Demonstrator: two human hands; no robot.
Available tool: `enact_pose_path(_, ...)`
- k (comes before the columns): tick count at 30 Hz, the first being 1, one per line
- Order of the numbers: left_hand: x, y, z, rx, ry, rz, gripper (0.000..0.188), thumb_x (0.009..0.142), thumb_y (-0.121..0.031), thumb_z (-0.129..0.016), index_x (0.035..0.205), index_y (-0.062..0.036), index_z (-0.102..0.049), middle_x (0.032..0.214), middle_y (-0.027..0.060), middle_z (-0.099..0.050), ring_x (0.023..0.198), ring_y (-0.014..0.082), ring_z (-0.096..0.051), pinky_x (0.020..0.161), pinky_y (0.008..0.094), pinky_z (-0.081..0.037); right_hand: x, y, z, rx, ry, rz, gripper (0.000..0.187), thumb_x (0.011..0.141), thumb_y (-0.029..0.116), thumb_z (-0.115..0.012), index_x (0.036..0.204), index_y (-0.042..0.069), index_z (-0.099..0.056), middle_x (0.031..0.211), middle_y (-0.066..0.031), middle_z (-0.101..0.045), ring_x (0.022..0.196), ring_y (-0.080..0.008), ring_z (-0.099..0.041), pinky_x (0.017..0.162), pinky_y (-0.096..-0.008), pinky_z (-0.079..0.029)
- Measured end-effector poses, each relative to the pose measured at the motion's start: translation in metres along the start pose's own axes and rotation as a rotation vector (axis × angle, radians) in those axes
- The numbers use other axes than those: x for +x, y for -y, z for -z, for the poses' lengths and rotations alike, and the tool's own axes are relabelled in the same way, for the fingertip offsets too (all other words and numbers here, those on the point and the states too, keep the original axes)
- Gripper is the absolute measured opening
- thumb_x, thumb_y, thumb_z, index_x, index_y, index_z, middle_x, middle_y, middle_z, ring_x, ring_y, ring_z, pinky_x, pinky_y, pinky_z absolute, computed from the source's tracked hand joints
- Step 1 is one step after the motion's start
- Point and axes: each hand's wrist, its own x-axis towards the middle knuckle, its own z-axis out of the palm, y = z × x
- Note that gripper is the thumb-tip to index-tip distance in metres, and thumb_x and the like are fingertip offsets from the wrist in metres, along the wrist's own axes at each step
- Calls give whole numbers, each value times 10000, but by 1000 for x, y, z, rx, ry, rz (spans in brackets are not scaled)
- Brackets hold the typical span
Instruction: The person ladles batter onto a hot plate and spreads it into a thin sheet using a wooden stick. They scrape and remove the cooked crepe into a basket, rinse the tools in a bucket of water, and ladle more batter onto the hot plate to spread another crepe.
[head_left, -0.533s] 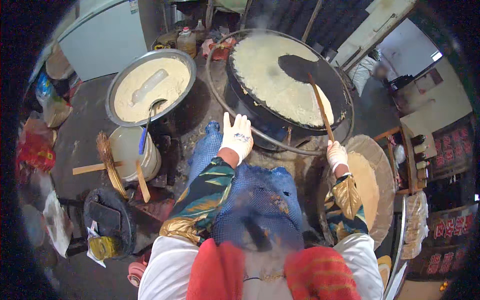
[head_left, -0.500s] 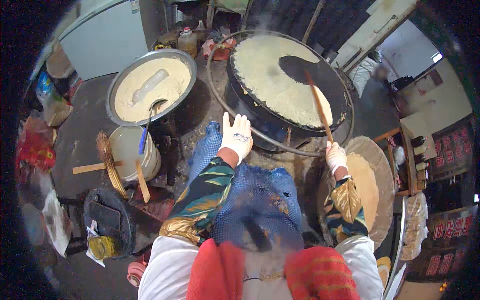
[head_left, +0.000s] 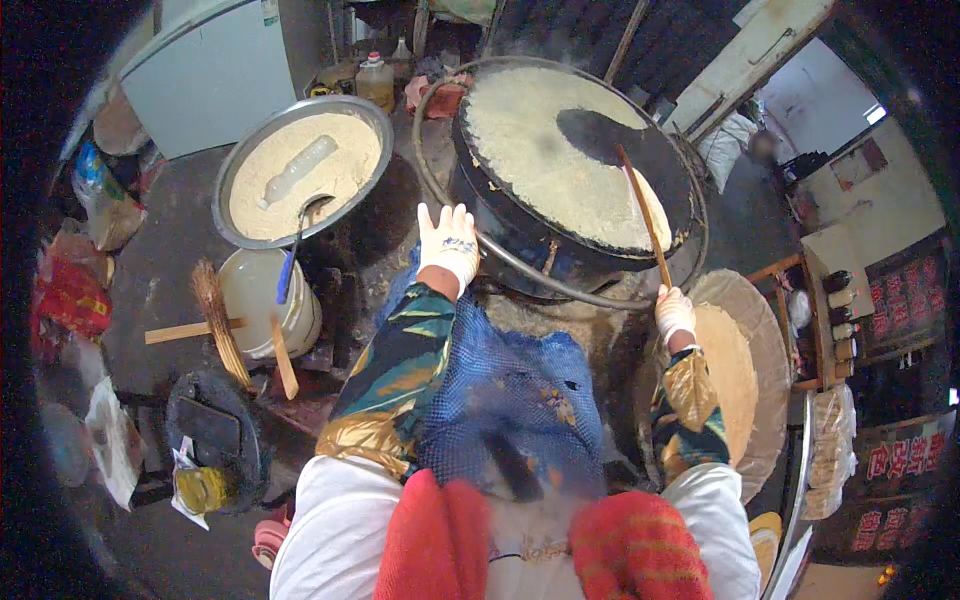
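My right hand (head_left: 674,313), white-gloved, grips the near end of a thin wooden spreading stick (head_left: 648,213). The stick's far part lies across the right side of the batter sheet (head_left: 540,130) on a round black griddle (head_left: 680,185). A dark crescent of bare griddle shows beyond the stick's tip. Around the griddle runs a metal ring (head_left: 520,262). My left hand (head_left: 448,248), also gloved, rests with fingers stretched out by the ring's near left side; whether its palm presses on the ring is hard to see.
Left of the griddle stands a metal basin (head_left: 228,220) of batter, holding a clear plastic bottle (head_left: 298,172) and a blue-handled ladle (head_left: 287,270). Below it, a white bucket (head_left: 255,300) carries a brush (head_left: 222,325) and wooden strips. A round tray with a flat pancake (head_left: 722,375) is at right.
My left hand has moved slightly left and up along the ring. A short rod below the griddle's near edge has shifted left. My right hand and the stick have barely moved.
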Motion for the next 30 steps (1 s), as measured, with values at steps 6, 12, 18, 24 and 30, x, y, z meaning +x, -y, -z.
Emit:
enact_pose_path(6, -13, -55, 6, -178, -219, -179, 300, 777, -267, -504, 977, -61, -592, 1150, 100, -530, 1180, 273, -419, 1040, 609, -162, -21, 8, -2, -75, 92, 24, 405, 949, 428, -348, 946, 63, -524, 845, -228, -644, 814, -400, -620, 750, -494, -481)
enact_pose_path(12, -52, -96, -26, 31, -121, -309, 512, 859, -251, -414, 1284, 30, -456, 1367, 167, -436, 1306, 314, -351, 1075, 629, -88, -15, 24, 5, -9, 52, 45, 373, 932, 424, -399, 915, 77, -535, 839, -226, -643, 817, -400, -621, 758, -494, -478)
enact_pose_path(18, -42, -81, -24, 119, -145, -309, 477, 867, -169, -362, 1287, 38, -453, 1365, 180, -439, 1309, 324, -357, 1074, 629, -79, 3, -6, -5, -21, -16, 36, 373, 936, 415, -395, 898, 72, -536, 771, -225, -630, 794, -407, -616, 726, -504, -478)
enact_pose_path(24, -38, -66, -17, 68, -136, -245, 490, 869, -207, -378, 1288, 38, -446, 1370, 178, -434, 1306, 328, -360, 1069, 639, -73, -43, 28, -2, -39, 161, 140, 375, 935, 441, -382, 966, 90, -509, 814, -234, -629, 799, -432, -604, 748, -531, -463)
enact_pose_path(30, -29, -52, -3, 92, 19, -202, 448, 934, -127, -281, 1346, -1, -402, 1434, 138, -364, 1345, 309, -304, 1082, 617, -79, -3, 0, 10, -43, 22, 26, 369, 943, 401, -396, 908, 61, -536, 805, -202, -641, 771, -408, -614, 726, -509, -475)
